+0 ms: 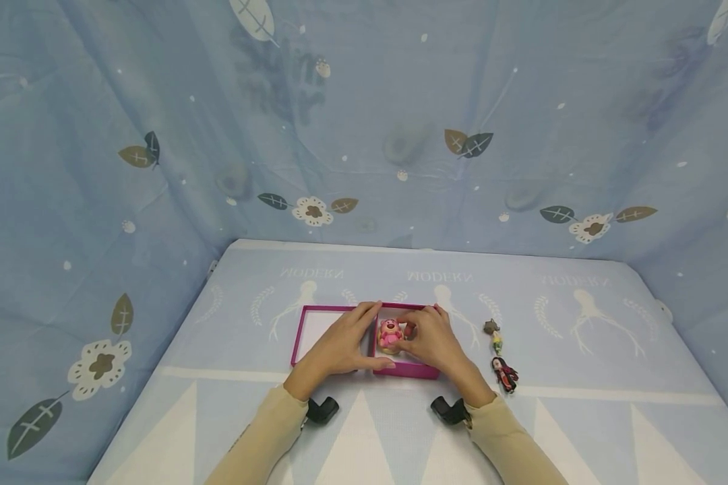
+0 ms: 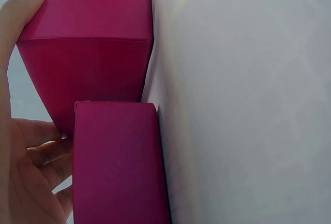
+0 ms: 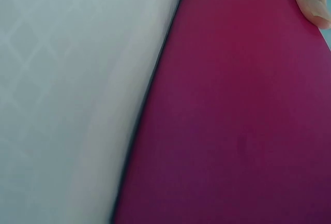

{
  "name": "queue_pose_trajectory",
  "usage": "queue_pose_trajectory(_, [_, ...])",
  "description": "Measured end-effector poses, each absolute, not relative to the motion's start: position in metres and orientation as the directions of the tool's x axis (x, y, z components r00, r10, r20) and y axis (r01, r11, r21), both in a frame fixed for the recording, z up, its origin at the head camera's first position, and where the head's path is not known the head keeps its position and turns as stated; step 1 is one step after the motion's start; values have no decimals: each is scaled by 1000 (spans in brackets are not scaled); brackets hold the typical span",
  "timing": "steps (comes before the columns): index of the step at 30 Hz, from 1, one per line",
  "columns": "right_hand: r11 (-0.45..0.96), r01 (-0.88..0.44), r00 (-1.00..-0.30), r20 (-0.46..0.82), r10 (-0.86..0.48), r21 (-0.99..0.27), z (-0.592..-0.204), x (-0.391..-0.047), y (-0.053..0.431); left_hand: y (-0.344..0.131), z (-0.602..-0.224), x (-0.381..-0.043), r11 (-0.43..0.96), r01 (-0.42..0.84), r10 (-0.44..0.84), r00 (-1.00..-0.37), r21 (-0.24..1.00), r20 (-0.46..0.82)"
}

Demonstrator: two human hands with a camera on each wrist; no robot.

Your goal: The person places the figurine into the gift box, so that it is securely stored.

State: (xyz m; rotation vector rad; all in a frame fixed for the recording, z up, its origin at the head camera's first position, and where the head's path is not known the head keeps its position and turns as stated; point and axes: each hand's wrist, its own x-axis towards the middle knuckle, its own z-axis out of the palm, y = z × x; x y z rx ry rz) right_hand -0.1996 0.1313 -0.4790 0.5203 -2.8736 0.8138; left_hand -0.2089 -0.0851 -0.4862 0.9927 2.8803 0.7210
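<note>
An open magenta box with a pale inside stands in front of me, and a pink bear figurine is in its left part. My left hand holds the box's left side. Its thumb lies at the front top edge and its other fingers reach along the left wall. My right hand reaches in over the right side, with index finger and thumb curved at the bear's right side. A small dark red item shows between them, partly hidden. In the right wrist view, the box's front wall fills much of the frame.
A shallow magenta lid lies to the left of the box, partly under my left forearm. To the right, a small brown-headed figurine and a dark-haired figurine lie on the patterned tablecloth. Blue printed curtain encloses the back and sides.
</note>
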Motion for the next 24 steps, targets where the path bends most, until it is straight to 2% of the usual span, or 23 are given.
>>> queue_pose_trajectory(11, [767,-375,-927,188,-326,-521,-482,-201,134,-85,-485,-208,700,577,585,-801,421,126])
queue_pose_trajectory(24, [751,-401,-916,240,-322,-525,-485,-199,135,-85,-485,-207,705,569,578,-807,424,122])
